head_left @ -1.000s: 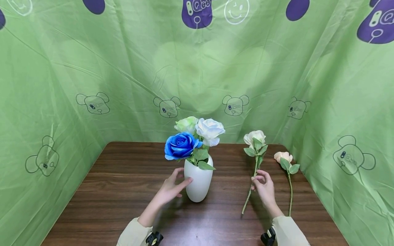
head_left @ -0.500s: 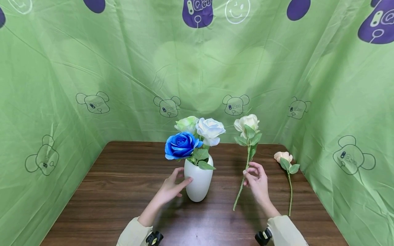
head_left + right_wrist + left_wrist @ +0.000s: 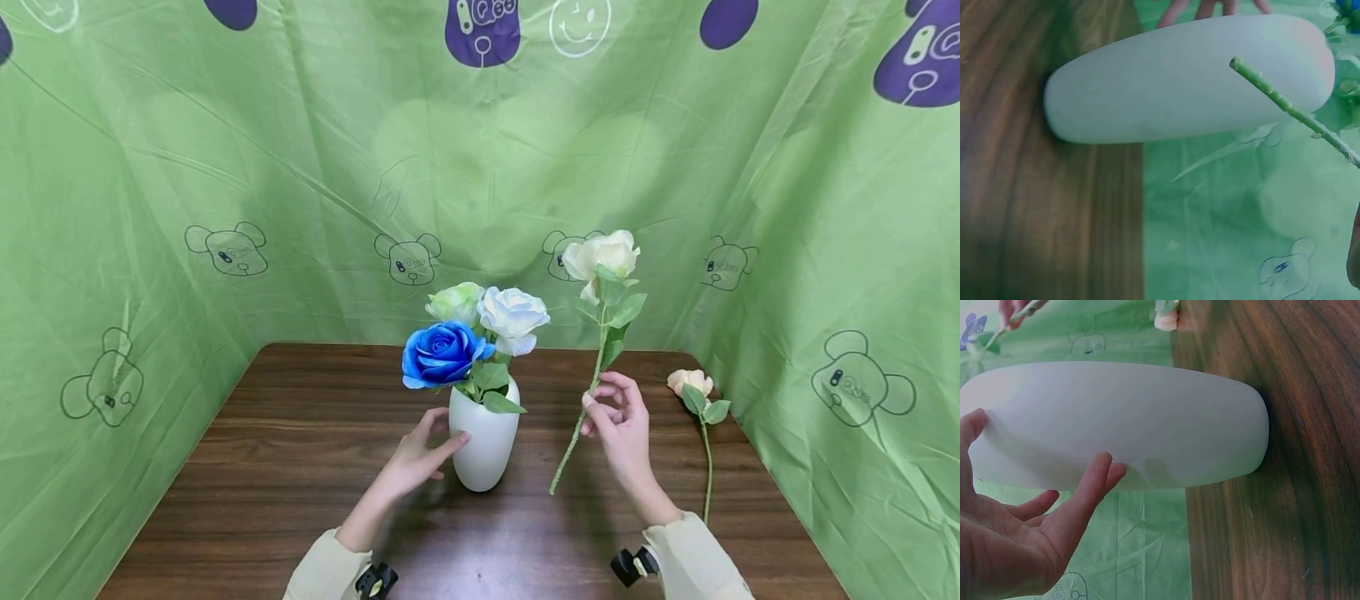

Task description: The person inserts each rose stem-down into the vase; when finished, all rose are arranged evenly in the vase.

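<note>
A white vase stands upright, holding a blue rose, a pale blue-white rose and a green-white rose. My left hand touches the vase's left side, thumb in front, fingers fairly straight; the left wrist view shows the fingertips against its wall. To the right of the vase, my right hand pinches a cream rose by its stem, bloom up and tilted. The stem's cut end hangs above the table; in the right wrist view it crosses in front of the vase.
A peach rose lies at the right of the brown wooden table, beyond my right hand. Green printed cloth encloses the table at the back and both sides.
My right hand has lifted the cream rose and carried it leftward, nearer the vase. The left hand and the vase have stayed put.
</note>
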A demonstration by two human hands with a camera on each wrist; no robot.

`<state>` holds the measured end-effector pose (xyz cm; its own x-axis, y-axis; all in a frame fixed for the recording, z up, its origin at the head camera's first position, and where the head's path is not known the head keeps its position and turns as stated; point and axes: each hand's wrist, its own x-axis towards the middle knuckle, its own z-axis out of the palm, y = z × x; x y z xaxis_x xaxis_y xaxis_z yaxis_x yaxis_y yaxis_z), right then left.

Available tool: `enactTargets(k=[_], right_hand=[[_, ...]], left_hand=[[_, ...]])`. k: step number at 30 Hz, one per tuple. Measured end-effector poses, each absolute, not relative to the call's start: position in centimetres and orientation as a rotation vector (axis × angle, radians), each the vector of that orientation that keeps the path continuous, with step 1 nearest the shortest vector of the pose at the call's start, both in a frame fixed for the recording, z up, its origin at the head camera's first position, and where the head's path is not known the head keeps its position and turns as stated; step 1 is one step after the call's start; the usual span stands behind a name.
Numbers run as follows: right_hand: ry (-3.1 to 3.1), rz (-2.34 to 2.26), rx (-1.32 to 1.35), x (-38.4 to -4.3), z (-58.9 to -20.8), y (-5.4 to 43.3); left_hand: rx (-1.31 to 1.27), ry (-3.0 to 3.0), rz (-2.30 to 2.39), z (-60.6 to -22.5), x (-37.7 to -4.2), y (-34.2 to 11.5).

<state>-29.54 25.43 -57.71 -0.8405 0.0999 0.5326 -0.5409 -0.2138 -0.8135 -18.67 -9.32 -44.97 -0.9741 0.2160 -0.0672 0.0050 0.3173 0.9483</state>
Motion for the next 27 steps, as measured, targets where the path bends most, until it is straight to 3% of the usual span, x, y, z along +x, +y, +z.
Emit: enactTargets(k=[5, 8, 12, 27], right_hand=[[-1.516, 2.089, 0.679, -24.3, -46.6, 20.8], [-1.543, 2.054, 0.616, -20.4, -39.3, 17.8], [-1.534, 2.060, 0.543, -19.7, -36.8, 16.7], [-1.350, 1.981, 0.593, -21.3, -33.1, 15.2]], left_hand=[[0.203, 2.398, 1.718, -45.0, -18.6, -9.3], [0.199, 2.397, 1.716, -44.9, -18.6, -9.3], [0.197, 2.398, 1.713, -44.9, -18.6, -9.3], [0.198, 2.394, 1.716, -45.0, -18.6, -9.3]])
